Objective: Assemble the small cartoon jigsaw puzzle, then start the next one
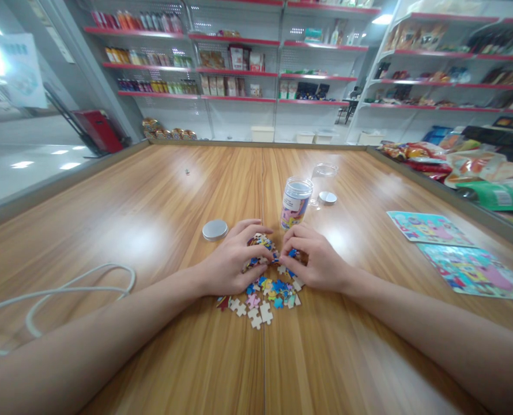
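Note:
A heap of small jigsaw puzzle pieces (278,286) lies on the wooden table, some showing colours and others their pale backs. Around the heap's left side curves my left hand (234,259), its fingers apart and touching the pieces. My right hand (315,257) is at the right side, thumb and fingers curled together around blue-coloured puzzle pieces (293,253). Just behind the hands stands an open clear jar (297,202) with a cartoon label. A round silver lid (215,230) rests left of the heap.
Another clear jar (324,170) and silver lid (328,197) are farther back. Two cartoon picture sheets (476,271) lie at right. A white cable (87,288) loops at left. A tiny object (187,172) sits far left. Packaged goods (494,193) border the right edge; stocked shelves (234,72) stand behind.

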`<state>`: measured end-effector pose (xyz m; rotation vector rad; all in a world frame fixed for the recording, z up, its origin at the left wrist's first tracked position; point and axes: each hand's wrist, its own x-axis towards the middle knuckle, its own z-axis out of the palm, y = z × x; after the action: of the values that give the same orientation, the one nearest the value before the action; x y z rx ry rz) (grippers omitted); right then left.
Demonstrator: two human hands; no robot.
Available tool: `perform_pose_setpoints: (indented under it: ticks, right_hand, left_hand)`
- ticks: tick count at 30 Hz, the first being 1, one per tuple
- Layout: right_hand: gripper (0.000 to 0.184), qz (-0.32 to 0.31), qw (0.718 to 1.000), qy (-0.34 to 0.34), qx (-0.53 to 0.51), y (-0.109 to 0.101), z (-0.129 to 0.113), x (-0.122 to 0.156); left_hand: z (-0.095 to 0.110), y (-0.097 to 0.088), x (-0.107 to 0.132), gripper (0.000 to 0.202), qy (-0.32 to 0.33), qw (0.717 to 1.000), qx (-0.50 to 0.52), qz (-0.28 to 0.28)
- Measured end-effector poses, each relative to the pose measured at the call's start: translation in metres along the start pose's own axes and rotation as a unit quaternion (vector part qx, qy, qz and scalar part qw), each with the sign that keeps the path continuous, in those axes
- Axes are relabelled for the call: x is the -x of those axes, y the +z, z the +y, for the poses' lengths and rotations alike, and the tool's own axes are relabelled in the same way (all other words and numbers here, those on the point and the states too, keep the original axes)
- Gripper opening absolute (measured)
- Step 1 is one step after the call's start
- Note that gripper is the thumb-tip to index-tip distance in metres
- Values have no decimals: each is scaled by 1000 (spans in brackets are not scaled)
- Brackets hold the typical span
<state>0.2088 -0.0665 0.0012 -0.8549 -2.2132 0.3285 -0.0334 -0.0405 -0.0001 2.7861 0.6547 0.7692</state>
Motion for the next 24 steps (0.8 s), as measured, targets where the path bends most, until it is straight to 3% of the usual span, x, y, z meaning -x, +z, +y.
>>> perform_pose_setpoints:
  ticks: [9, 13, 17, 24]
  right_hand:
    - [3, -31, 999, -26, -4, 4, 2, 0]
    - [12, -35, 999, -13, 17, -2, 0, 1]
    - [10, -51, 997, 10, 48, -5, -1, 2]
    - [10, -58, 995, 18, 81, -5, -3, 3]
  left_hand:
    - [3, -1, -3, 10, 14, 1000, 3, 3]
    - [3, -1, -3, 9, 4, 1000, 13, 1]
    - [4, -2, -3, 12, -1, 1000, 20, 21]
    - [5, -6, -4, 13, 30, 999, 5, -9]
